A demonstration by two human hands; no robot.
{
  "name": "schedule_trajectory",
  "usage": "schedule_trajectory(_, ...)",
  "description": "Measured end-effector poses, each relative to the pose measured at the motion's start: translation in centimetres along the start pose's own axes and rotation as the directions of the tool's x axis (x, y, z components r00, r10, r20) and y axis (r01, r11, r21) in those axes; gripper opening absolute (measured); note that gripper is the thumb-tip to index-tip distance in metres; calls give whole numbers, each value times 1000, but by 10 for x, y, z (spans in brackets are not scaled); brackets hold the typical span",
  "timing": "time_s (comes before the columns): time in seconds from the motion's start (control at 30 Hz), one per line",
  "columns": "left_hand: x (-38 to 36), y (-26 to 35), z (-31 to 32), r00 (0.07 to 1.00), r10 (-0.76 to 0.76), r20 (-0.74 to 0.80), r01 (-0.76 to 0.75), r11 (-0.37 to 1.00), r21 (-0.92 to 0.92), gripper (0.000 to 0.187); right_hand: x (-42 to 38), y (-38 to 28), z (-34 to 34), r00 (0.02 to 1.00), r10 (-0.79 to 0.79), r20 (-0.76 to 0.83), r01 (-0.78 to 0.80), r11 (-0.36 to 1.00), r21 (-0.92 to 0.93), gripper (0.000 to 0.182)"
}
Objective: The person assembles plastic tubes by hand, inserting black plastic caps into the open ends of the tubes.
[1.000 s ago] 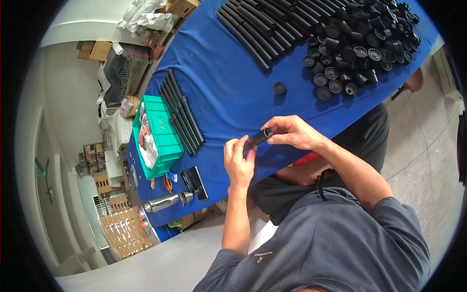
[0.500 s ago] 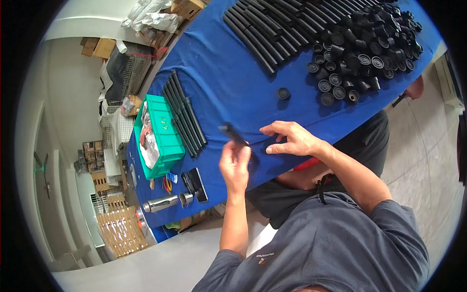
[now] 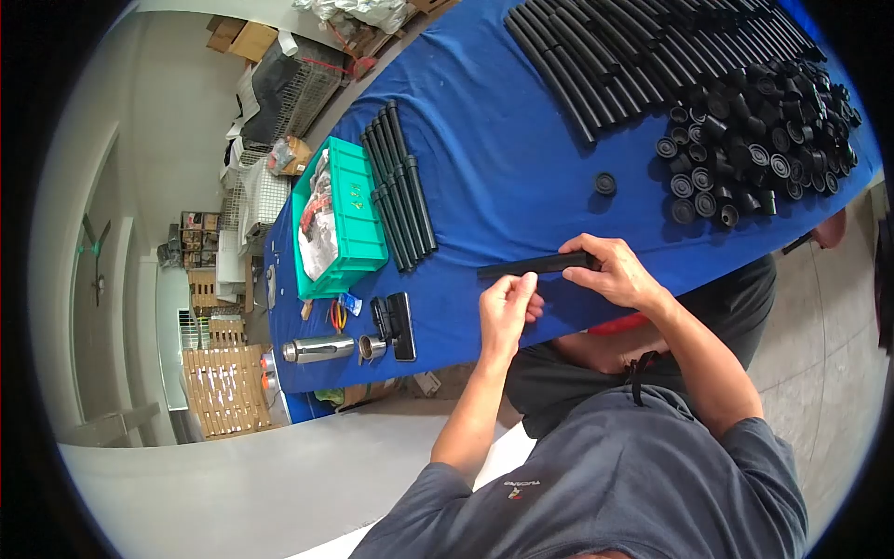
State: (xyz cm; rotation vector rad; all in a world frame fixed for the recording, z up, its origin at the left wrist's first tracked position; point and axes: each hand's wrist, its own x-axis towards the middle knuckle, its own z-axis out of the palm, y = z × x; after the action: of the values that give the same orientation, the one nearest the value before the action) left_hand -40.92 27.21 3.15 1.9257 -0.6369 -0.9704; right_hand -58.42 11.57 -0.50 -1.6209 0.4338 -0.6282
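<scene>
A short black tube (image 3: pixel 521 267) lies nearly level across both hands, just above the near edge of the blue cloth. My left hand (image 3: pixel 507 312) is closed, its thumb and fingers on the tube's underside left of the middle. Around the tube's right end, my right hand (image 3: pixel 610 272) is closed with thumb and fingers, hiding that end. Beyond the right hand, a single round black cap (image 3: pixel 605 183) sits on the cloth. A big heap of similar black caps (image 3: pixel 745 154) spreads at the right, beside rows of black tubes (image 3: pixel 582 70).
Left of the hands, several longer black tubes (image 3: pixel 400 186) lie beside a green crate (image 3: pixel 358 210). Near the front left edge are a steel flask (image 3: pixel 318 349), a metal cup (image 3: pixel 372 347), a black phone-like object (image 3: pixel 402 326) and pliers (image 3: pixel 337 315). Blue cloth (image 3: pixel 484 168) covers the table.
My right hand has come onto the tube, which was in my left hand alone. The tube has turned from slanted to nearly level. The whole view has shifted.
</scene>
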Motion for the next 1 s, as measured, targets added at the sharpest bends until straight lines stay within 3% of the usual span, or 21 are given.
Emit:
schedule_trajectory(0.03,1,-1,6,941,323,-104,-290,924,250,28,0,1,1,1000,19,11,-19,999,32,37)
schedule_trajectory(0.07,2,4,7,783,618,-65,-509,698,504,28,1,2,1,999,38,19,-40,997,62,37)
schedule_trajectory(0.1,4,24,14,651,759,-20,-588,520,620,32,0,3,-1,998,63,23,-64,994,89,38)
schedule_trajectory(0.17,9,35,22,537,839,90,-642,337,688,39,-1,3,-2,996,47,77,-63,974,219,39)
schedule_trajectory(0.23,20,23,19,607,774,179,-664,372,648,42,-3,1,-5,983,60,176,-117,934,337,41)
schedule_trajectory(0.27,26,12,13,654,734,185,-654,425,626,39,-3,8,2,987,-18,162,-64,873,483,43)
schedule_trajectory(0.33,23,21,12,692,695,193,-653,490,578,36,-4,1,-10,956,73,284,-210,845,491,45)
schedule_trajectory(0.43,18,30,11,719,659,223,-661,549,511,34,-3,5,-8,960,29,277,-177,832,526,47)
schedule_trajectory(0.5,12,36,9,762,597,252,-627,580,521,37,-1,10,-2,981,-36,190,-73,840,537,46)
schedule_trajectory(0.6,11,44,8,708,619,341,-678,460,573,39,0,9,-4,986,-44,161,-34,893,448,45)
schedule_trajectory(0.7,-1,55,18,580,760,293,-685,261,680,41,0,2,-9,985,56,163,-115,918,380,42)
schedule_trajectory(0.8,-16,40,16,546,807,227,-769,374,518,37,2,11,-5,988,72,134,-122,903,411,39)
schedule_trajectory(0.87,-24,8,18,823,516,236,-560,807,188,26,4,13,-5,990,67,122,-113,900,421,38)
schedule_trajectory(0.9,-21,-5,21,912,312,265,-278,947,-158,31,4,10,-7,990,75,120,-119,903,414,38)
schedule_trajectory(0.93,-21,-11,24,924,114,364,73,884,-462,36,4,8,-8,989,82,123,-125,905,406,37)
schedule_trajectory(1.0,-6,-18,29,886,54,461,346,584,-734,44,4,6,-6,991,81,111,-119,906,405,38)
